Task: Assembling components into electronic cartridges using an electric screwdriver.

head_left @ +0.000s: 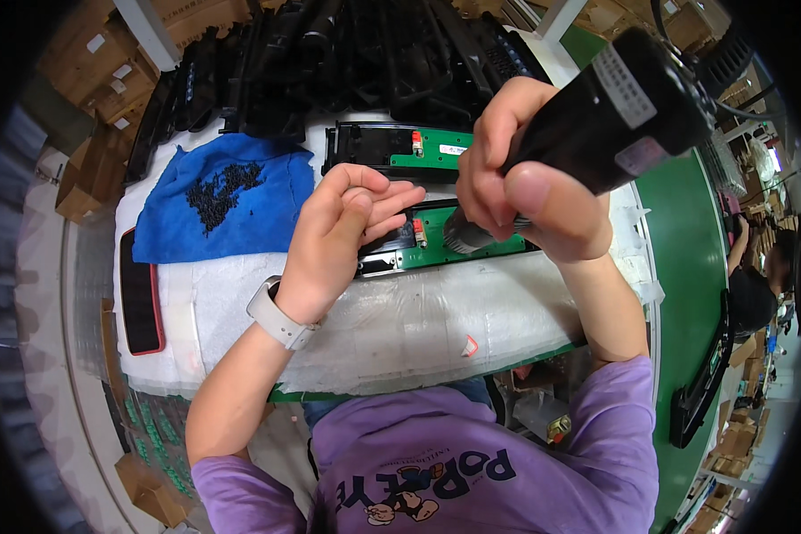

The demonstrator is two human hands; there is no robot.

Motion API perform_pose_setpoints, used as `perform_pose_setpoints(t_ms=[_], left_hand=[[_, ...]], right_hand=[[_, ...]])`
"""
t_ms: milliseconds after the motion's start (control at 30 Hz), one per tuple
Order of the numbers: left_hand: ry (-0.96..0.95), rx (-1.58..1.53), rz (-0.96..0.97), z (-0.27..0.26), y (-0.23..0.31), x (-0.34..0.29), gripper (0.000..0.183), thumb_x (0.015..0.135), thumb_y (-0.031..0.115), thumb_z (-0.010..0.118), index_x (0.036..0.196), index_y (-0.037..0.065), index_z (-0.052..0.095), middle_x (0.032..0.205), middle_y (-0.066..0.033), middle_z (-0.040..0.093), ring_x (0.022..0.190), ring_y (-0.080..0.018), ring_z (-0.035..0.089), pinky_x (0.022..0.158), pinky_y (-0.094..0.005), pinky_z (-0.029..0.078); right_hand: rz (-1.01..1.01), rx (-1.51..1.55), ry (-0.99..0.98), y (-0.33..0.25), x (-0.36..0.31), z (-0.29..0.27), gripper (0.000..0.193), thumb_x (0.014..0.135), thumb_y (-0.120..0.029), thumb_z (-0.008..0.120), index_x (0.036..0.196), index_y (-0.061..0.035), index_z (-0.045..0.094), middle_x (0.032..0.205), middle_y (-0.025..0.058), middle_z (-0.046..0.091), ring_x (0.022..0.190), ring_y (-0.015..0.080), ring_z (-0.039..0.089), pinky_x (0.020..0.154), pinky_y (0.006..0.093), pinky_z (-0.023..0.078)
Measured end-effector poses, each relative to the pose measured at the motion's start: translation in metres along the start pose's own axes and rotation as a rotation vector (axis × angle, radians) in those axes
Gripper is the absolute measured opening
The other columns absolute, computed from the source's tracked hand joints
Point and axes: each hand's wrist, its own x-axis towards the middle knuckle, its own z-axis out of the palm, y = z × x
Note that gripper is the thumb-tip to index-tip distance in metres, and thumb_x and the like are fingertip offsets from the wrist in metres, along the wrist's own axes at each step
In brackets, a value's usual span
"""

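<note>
My right hand [556, 209] is wrapped around a thick black electric screwdriver [587, 116]. Its ribbed grey nose points down over a green circuit board [432, 254] set in a black housing; whether the bit touches it is hidden. Just left of the driver, my left hand [325, 236], with a pale watch on the wrist, hovers over the housing's left end. Its thumb and index finger are bent together while the other fingers reach to the right; anything pinched there is too small to make out. Farther back lies a second black housing [360, 147] with a similar green board.
A blue cloth [271, 214] with a heap of small black screws [218, 196] lies left of my hands. Beside it is a phone [141, 303] in a red case. Many black plastic housings [329, 67] are piled behind. Clear film [400, 311] covers the near table edge.
</note>
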Motion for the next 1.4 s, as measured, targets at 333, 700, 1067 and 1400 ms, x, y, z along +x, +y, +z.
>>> perform_pose_setpoints(t_ms=[333,700,1067,1400], left_hand=[[-0.056,-0.055,-0.102,0.000,0.000,0.000,0.015,0.093,0.007,0.032,0.098,-0.001,0.044,0.097,-0.0206,0.059,0.093,-0.0268,0.061,0.078,-0.0301,0.051],[-0.186,-0.374,-0.100,0.009,0.014,-0.005,0.033,0.096,0.026,0.032,0.103,-0.001,0.051,0.109,-0.0195,0.057,0.097,-0.0199,0.058,0.081,-0.0286,0.045],[-0.288,-0.328,-0.246,0.016,0.013,-0.012,0.028,0.092,0.025,0.045,0.107,0.002,0.052,0.099,-0.0078,0.060,0.093,-0.0136,0.058,0.078,-0.0257,0.045],[-0.196,0.115,-0.199,0.016,0.017,-0.013,0.010,0.082,0.006,0.060,0.087,-0.003,0.059,0.074,-0.0089,0.062,0.060,-0.0117,0.059,0.056,-0.0222,0.048]], right_hand=[[-0.095,0.002,0.063,0.008,-0.002,0.011,0.027,0.071,-0.016,0.064,0.078,-0.0013,0.043,0.054,0.0034,0.045,0.043,0.0093,0.042,0.040,0.0216,0.036],[-0.382,0.347,-0.091,-0.008,-0.021,-0.006,0.036,0.080,-0.035,0.058,0.095,-0.0054,0.044,0.059,-0.0009,0.046,0.044,0.0104,0.046,0.048,0.0261,0.041],[-0.500,0.451,0.001,0.001,-0.026,-0.002,0.037,0.084,-0.036,0.051,0.101,-0.0034,0.044,0.060,0.0042,0.047,0.044,0.0140,0.044,0.051,0.0304,0.041],[-0.508,0.451,0.102,-0.016,-0.035,-0.024,0.035,0.083,-0.035,0.053,0.098,-0.0045,0.044,0.063,0.0000,0.046,0.047,0.0100,0.044,0.058,0.0293,0.041]])
